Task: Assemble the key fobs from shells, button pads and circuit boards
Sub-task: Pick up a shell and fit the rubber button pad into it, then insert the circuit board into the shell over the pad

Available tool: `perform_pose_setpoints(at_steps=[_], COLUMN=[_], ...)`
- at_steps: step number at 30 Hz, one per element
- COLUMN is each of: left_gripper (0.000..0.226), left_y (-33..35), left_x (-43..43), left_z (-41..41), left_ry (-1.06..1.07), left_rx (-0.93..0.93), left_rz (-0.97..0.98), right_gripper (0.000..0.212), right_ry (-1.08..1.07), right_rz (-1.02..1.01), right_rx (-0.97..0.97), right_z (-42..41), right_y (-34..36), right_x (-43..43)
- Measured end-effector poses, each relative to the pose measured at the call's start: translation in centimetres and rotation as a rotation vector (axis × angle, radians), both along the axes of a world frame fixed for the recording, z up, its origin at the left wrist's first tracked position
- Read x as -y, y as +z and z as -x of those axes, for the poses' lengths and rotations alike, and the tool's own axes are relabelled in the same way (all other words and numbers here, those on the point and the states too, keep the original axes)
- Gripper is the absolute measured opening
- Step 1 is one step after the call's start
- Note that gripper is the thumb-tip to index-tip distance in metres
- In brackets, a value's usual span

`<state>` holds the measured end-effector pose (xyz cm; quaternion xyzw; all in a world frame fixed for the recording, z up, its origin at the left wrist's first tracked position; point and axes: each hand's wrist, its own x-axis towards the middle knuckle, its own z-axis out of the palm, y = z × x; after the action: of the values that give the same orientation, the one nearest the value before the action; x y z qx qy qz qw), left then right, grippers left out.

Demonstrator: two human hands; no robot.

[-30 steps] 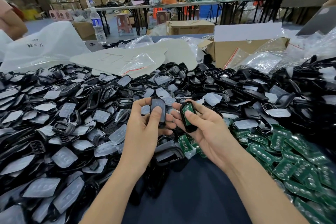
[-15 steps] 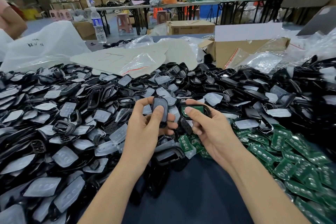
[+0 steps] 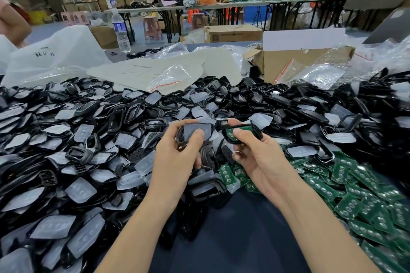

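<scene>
The left hand (image 3: 177,159) grips a black shell frame (image 3: 180,133) with a translucent button pad (image 3: 190,127) seated in it, its thumb pressing on the pad. Just beside it, the right hand (image 3: 260,159) holds a second black shell (image 3: 257,132) carrying a green circuit board (image 3: 245,127), with the thumb resting on the board. Both hands hover above a heap of black shells and translucent pads (image 3: 88,139) that covers the left and far parts of the dark blue tabletop (image 3: 244,239). Loose green circuit boards (image 3: 366,201) lie spread at the right. Beyond the heap sit clear plastic bags (image 3: 321,75), an open cardboard box (image 3: 288,60) and a water bottle (image 3: 121,33).
</scene>
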<state>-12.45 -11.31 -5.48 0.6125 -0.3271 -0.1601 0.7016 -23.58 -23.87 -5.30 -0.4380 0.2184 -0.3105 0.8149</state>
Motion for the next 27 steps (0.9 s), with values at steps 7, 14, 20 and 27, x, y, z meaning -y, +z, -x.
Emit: perform_pose_setpoints(at_steps=[7,14,20,27], left_gripper=[0.005,0.01,0.023,0.034], left_y=[-0.1,0.0,-0.1,-1.4], left_x=[0.2,0.3,0.3,0.4], left_z=[0.0,0.3,0.6,0.3], left_ry=[-0.039,-0.067,-0.056,0.081], left_rx=[-0.022,-0.026,0.178,0.433], left_rz=[0.009,-0.016,-0.089,-0.259], right_gripper=[0.013,0.023,0.017,0.018], right_ry=[0.065,0.052,0.1,0.155], right_rz=[0.031,0.127,0.284,0.197], right_rx=[0.081,0.009,-0.091,-0.063], right_z=[0.0,0.1,0.2,0.2], right_y=[-0.3,-0.5,-0.7,-0.7], right_x=[-0.3,-0.4,-0.5,-0.6])
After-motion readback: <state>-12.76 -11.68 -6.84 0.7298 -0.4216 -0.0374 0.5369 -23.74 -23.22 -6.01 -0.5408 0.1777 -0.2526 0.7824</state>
